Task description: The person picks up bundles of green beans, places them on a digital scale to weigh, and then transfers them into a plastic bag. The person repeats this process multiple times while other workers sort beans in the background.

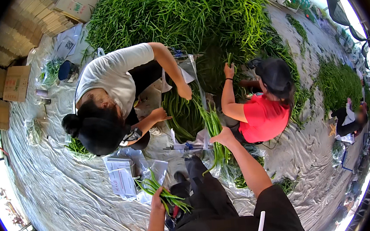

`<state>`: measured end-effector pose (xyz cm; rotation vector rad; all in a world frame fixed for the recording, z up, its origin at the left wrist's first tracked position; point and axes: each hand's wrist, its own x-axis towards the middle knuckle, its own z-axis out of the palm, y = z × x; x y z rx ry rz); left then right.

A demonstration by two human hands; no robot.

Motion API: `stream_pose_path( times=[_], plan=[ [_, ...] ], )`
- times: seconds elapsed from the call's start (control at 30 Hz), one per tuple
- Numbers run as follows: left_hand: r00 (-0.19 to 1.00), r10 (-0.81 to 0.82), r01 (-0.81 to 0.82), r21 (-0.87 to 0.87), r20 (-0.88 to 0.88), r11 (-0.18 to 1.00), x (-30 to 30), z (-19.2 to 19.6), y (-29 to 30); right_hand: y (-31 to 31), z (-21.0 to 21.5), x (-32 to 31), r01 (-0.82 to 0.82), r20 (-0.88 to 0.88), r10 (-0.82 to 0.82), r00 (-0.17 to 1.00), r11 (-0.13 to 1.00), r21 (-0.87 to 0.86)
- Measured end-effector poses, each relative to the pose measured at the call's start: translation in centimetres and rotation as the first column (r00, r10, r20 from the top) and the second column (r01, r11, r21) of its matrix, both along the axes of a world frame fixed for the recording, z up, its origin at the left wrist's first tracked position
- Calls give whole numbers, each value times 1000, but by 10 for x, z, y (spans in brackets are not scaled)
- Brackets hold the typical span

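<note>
The left hand (157,197) has its fingers closed around a small bunch of long green beans (163,191) held over the lap. Further out, the right hand (222,136) grips a thicker bean bundle (215,132) above the plastic sheet (67,189). Two crouching people (111,91) sort between it and the big bean heap (184,13).

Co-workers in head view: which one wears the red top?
The person in the red shirt and black cap, right of centre, one hand raised holding green beans. The nearer co-worker wears white; the far-right one dark.

brown cardboard boxes (17,82) upper left | clear plastic bags (121,175) centre
</note>
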<state>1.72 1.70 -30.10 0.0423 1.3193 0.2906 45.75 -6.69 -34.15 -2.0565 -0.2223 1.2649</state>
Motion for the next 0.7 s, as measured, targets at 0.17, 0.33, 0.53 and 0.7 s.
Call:
stream_pose_path(
  times=[0.17,0.33,0.53,0.7],
  plan=[
    [997,45,-50,-90,-56,995,-12,-20,-13,73,-7,29,-27,-194,1,981,991,-131],
    [994,72,-81,-125,-78,989,1,-14,-2,58,-51,29,85,-325,-146,934,978,-193],
    [993,47,-63,-150,-110,987,9,-11,21,73,-61,23,165,-201,-187,962,979,-121],
    [991,-16,-7,-170,-134,986,9,-11,27,107,-77,49,-25,-31,22,999,997,-72]
  ],
)
